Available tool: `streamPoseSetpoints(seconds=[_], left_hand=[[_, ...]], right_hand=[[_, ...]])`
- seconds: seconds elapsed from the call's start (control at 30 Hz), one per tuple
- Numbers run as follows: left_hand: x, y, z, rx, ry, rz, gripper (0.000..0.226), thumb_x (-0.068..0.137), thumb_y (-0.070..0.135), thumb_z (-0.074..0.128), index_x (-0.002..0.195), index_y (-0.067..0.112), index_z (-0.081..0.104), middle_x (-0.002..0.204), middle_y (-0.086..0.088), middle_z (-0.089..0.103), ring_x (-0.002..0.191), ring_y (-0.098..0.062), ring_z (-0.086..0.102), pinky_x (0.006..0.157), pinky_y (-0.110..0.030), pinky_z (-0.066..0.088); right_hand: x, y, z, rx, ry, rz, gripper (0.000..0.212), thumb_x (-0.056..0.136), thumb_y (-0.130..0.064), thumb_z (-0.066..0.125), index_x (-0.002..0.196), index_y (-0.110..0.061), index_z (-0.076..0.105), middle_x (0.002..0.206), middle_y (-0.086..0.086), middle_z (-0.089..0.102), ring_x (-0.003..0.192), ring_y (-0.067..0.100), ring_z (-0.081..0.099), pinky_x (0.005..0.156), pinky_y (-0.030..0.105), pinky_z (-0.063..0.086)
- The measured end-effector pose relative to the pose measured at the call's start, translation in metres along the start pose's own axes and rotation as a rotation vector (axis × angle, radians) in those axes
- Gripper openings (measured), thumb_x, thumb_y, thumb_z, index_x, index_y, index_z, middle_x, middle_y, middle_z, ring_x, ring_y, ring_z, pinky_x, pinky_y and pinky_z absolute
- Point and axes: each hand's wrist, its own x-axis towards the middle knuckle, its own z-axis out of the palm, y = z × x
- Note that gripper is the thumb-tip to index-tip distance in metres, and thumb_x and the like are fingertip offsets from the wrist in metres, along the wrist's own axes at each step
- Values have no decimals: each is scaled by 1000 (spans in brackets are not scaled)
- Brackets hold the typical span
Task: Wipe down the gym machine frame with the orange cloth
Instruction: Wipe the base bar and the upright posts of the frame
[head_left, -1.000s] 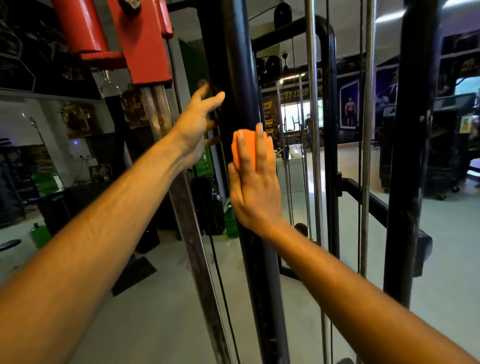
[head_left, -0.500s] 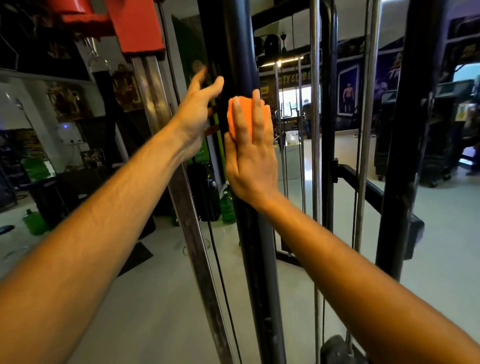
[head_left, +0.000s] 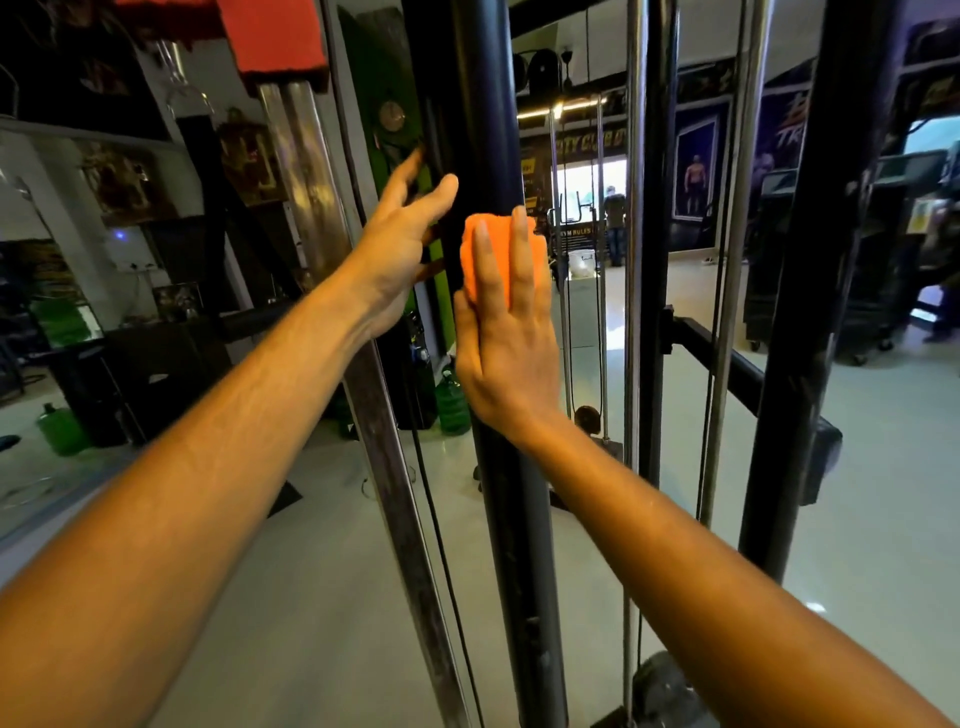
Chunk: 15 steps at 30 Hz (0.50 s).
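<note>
My right hand (head_left: 506, 338) lies flat on the black post (head_left: 483, 104) of the frame, fingers straight and pointing up, pressing the cloth (head_left: 498, 249) against the metal. The cloth is a folded orange pad; it shows above and between my fingers, sitting on the front face of the post at about mid-height in view. I am not curling round it, only pinning it with a flat palm.

My left hand (head_left: 400, 244) is just left of the cloth, at nearly the same height. Its fingers are spread and nearly straight, the thumb reaching toward the post's left edge. The fingertips run behind the post's edge into shadow, so I cannot tell whether they touch it. It holds nothing that I can see.

A steel rod (head_left: 332, 260) slants down behind my left forearm, topped by a red block (head_left: 275, 36). A thin cable (head_left: 431, 519) hangs between that rod and the post. To the right stand two chrome guide rods (head_left: 631, 364) and another black upright (head_left: 810, 312). Green jugs (head_left: 452, 400) stand on the pale floor (head_left: 311, 623) beyond the post.
</note>
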Motion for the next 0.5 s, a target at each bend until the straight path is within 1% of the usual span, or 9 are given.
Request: streamPoseSetpoints(seconds=[0.07,0.17,0.27,0.33,0.4,0.5], left_hand=[[-2,-7,-1,14,0,-9,65,109,39,60,167,43,29,146,14,62,130,-7,63,111,-39,49],[-6,-17,-3,35,3,-26,69,108,39,63,168,43,28,138,19,65,123,-2,65,107,-36,50],[-8,-18,-3,25,-4,-42,69,108,40,63,167,43,28,135,20,65,119,1,68,104,-34,51],[-10,-17,-2,20,1,-48,67,109,40,61,167,43,28,130,23,63,115,3,68,103,-34,51],[-15,-21,1,9,10,-57,66,110,40,60,167,43,28,128,23,61,118,2,65,108,-37,51],[-24,-35,3,-12,15,-78,64,109,37,62,165,43,33,133,19,69,130,-8,65,115,-45,50]], right_hand=[[-34,10,4,-46,-27,0,67,115,-31,51,173,-19,20,183,8,-2,169,35,-6,118,62,47],[-74,21,7,-88,-88,12,70,115,-31,53,173,-21,17,183,8,-4,168,37,-6,124,63,39],[-47,12,-1,-22,-81,30,67,115,-31,50,174,-19,19,183,6,-6,169,34,-7,119,62,47],[-21,3,-7,27,-66,43,67,116,-33,47,174,-20,18,183,3,-6,169,32,-6,114,62,51],[-15,3,-9,37,-59,30,66,116,-33,47,174,-19,18,183,2,-6,169,31,-5,113,61,53],[-60,18,-5,-4,-87,0,67,116,-30,49,174,-16,17,183,7,-6,169,33,-6,114,61,51]])
